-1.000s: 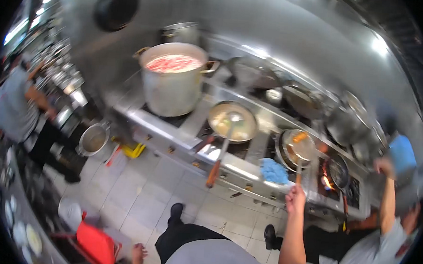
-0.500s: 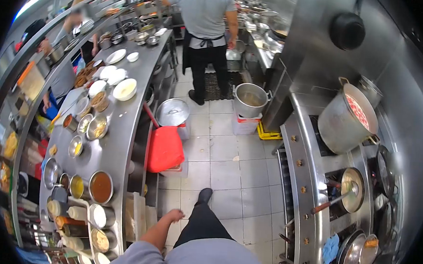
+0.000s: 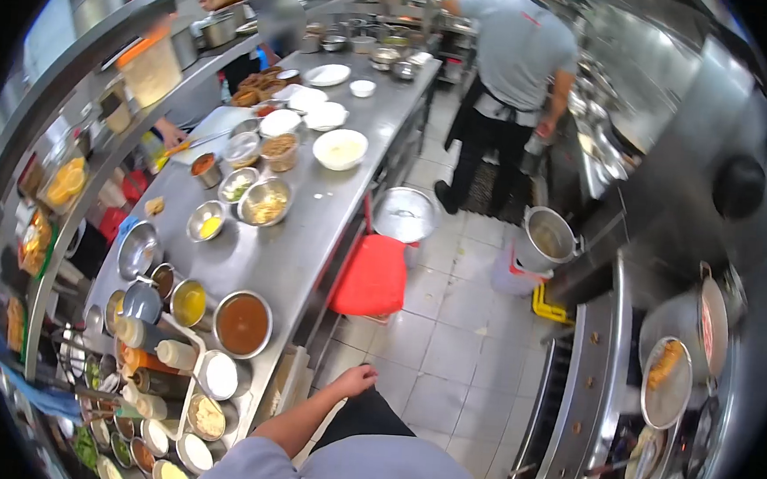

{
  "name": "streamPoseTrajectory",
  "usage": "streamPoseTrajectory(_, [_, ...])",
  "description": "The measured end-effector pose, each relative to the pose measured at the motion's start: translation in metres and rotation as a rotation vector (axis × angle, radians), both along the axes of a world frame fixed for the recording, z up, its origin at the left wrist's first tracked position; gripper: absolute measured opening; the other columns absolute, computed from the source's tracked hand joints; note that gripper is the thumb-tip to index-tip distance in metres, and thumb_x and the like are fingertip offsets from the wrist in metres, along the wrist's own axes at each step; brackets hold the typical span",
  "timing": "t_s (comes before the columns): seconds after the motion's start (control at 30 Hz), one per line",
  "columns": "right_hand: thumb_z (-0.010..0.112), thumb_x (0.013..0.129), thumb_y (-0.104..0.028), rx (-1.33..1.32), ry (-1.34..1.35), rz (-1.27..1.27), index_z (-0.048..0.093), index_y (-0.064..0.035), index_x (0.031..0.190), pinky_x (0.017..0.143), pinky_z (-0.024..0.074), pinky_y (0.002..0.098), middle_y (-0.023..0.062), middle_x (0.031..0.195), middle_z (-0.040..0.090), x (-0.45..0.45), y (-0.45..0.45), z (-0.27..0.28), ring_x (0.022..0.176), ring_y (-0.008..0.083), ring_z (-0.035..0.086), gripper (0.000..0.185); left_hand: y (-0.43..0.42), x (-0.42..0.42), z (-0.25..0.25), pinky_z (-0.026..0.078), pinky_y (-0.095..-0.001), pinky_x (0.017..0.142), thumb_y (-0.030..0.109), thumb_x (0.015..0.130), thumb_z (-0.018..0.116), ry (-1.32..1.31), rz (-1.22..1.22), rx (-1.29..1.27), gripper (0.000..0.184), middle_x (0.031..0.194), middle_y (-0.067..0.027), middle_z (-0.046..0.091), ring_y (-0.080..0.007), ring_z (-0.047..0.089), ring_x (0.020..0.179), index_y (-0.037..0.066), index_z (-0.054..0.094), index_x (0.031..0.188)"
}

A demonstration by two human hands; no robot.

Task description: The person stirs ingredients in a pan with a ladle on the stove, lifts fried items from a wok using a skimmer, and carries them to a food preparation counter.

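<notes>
My left hand [image 3: 357, 381] hangs above my dark-trousered leg, over the tiled floor, its fingers curled in with nothing visible in them. At the right, a round mesh skimmer [image 3: 666, 396] bears a golden-brown fried piece [image 3: 663, 365]. It hangs in front of the large stockpot [image 3: 673, 323] and above the stove, with its handle running down toward the bottom edge. My right hand is out of the frame. Below the skimmer, a pan [image 3: 645, 456] sits on the stove.
A steel counter [image 3: 293, 216] on the left carries bowls, sauces and squeeze bottles. Beside it are a red seat [image 3: 372, 278] and a lidded pot [image 3: 404, 214]. Farther ahead, a co-worker [image 3: 522, 55] stands near a floor pot [image 3: 546, 238] and a yellow crate [image 3: 552, 304].
The view has swung from the stove toward the counter and aisle. The skimmer, earlier over a pan with my right hand on its handle, now hangs before the stockpot. My left fingers have curled in.
</notes>
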State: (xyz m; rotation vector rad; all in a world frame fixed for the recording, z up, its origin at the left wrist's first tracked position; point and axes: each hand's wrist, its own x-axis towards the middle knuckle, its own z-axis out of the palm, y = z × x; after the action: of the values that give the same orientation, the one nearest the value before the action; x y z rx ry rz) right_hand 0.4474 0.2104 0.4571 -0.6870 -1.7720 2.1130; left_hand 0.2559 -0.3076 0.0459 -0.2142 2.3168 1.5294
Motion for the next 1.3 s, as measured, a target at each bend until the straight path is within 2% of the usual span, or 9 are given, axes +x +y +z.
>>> streamPoseTrajectory(0.13, [0.055, 0.081, -0.016, 0.035, -0.239, -0.086, 0.041, -0.0052, 0.122, 0.033, 0.0229, 0.0163, -0.0009, 0.062, 0.045, -0.110, -0.045, -0.028, 0.041, 0.0039, 0.032, 0.045, -0.046, 0.002, 0.025, 0.045, -0.0314, 0.072, 0.028, 0.078, 0.056, -0.076, 0.144, 0.024, 0.031, 0.086, -0.0108, 0.060, -0.0202, 0.057, 0.079, 0.005, 0.056, 0.100])
streamPoseTrajectory(0.27, [0.055, 0.082, -0.012, -0.269, -0.089, 0.511, 0.046, -0.0042, 0.118, 0.037, 0.0258, 0.0149, -0.0007, 0.068, 0.049, -0.226, -0.129, -0.042, 0.044, 0.0043, 0.035, 0.038, -0.082, 0.018, 0.007, 0.043, -0.0323, 0.076, 0.035, 0.077, 0.057, -0.122, 0.100, -0.064, 0.039, 0.093, -0.0119, 0.059, -0.0217, 0.056, 0.086, 0.006, 0.054, 0.103])
streamPoseTrajectory(0.3, [0.055, 0.082, -0.013, -0.135, -0.200, 0.367, 0.043, -0.0038, 0.120, 0.038, 0.0288, 0.0155, 0.0002, 0.069, 0.050, -0.246, -0.166, -0.035, 0.045, 0.0045, 0.036, 0.041, -0.088, 0.024, 0.001, 0.042, -0.0328, 0.079, 0.038, 0.077, 0.057, -0.142, 0.066, -0.056, 0.042, 0.096, -0.0125, 0.059, -0.0224, 0.055, 0.089, 0.005, 0.054, 0.104])
streamPoseTrajectory(0.33, [0.056, 0.082, -0.013, -0.288, -0.214, 0.541, 0.032, -0.0045, 0.128, 0.040, 0.0312, 0.0146, 0.0033, 0.075, 0.055, -0.275, -0.171, -0.051, 0.050, 0.0040, 0.042, 0.053, -0.095, 0.030, -0.006, 0.042, -0.0328, 0.080, 0.039, 0.078, 0.056, -0.155, 0.087, -0.029, 0.043, 0.097, -0.0133, 0.059, -0.0234, 0.055, 0.091, 0.004, 0.054, 0.104])
streamPoseTrajectory(0.4, [0.050, 0.082, -0.022, -0.265, -0.070, 0.890, 0.042, -0.0089, 0.118, 0.030, 0.0203, 0.0184, -0.0023, 0.053, 0.033, -0.328, -0.228, -0.068, 0.035, 0.0052, 0.027, 0.039, -0.110, 0.043, -0.035, 0.042, -0.0327, 0.081, 0.041, 0.079, 0.054, -0.144, 0.153, 0.034, 0.045, 0.099, -0.0139, 0.058, -0.0237, 0.055, 0.092, 0.004, 0.053, 0.105])
streamPoseTrajectory(0.63, [0.047, 0.083, -0.015, -0.421, -0.159, 1.180, 0.036, -0.0072, 0.123, 0.033, 0.0232, 0.0179, -0.0011, 0.057, 0.035, -0.435, -0.409, -0.068, 0.037, 0.0049, 0.028, 0.042, -0.122, 0.086, -0.024, 0.041, -0.0300, 0.082, 0.041, 0.081, 0.053, -0.196, 0.426, 0.187, 0.048, 0.099, -0.0123, 0.058, -0.0203, 0.053, 0.093, 0.002, 0.052, 0.108])
streamPoseTrajectory(0.87, [0.047, 0.084, -0.015, -0.351, -0.179, 1.462, 0.041, -0.0047, 0.112, 0.036, 0.0242, 0.0177, -0.0010, 0.060, 0.037, -0.512, -0.562, -0.063, 0.040, 0.0047, 0.029, 0.031, -0.090, 0.142, -0.017, 0.030, -0.0292, 0.095, 0.043, 0.082, 0.049, -0.239, 0.916, 0.311, 0.052, 0.116, -0.0136, 0.049, -0.0224, 0.042, 0.112, 0.002, 0.049, 0.115])
streamPoseTrajectory(1.07, [0.044, 0.085, -0.013, -0.319, -0.229, 1.625, 0.042, -0.0054, 0.109, 0.035, 0.0238, 0.0174, -0.0007, 0.061, 0.038, -0.550, -0.646, -0.074, 0.040, 0.0047, 0.029, 0.025, -0.035, 0.162, -0.025, 0.042, -0.0264, 0.077, 0.034, 0.082, 0.052, -0.239, 1.413, 0.469, 0.042, 0.099, -0.0092, 0.059, -0.0172, 0.054, 0.087, 0.002, 0.052, 0.109])
streamPoseTrajectory(1.3, [0.043, 0.083, -0.009, -0.230, -0.314, 1.898, 0.042, -0.0073, 0.109, 0.034, 0.0231, 0.0168, -0.0009, 0.060, 0.037, -0.548, -0.708, -0.076, 0.039, 0.0046, 0.028, 0.026, 0.051, 0.169, -0.024, 0.045, -0.0324, 0.058, 0.031, 0.077, 0.054, -0.368, 1.643, 0.383, 0.038, 0.090, -0.0078, 0.060, -0.0194, 0.055, 0.071, 0.004, 0.055, 0.104])
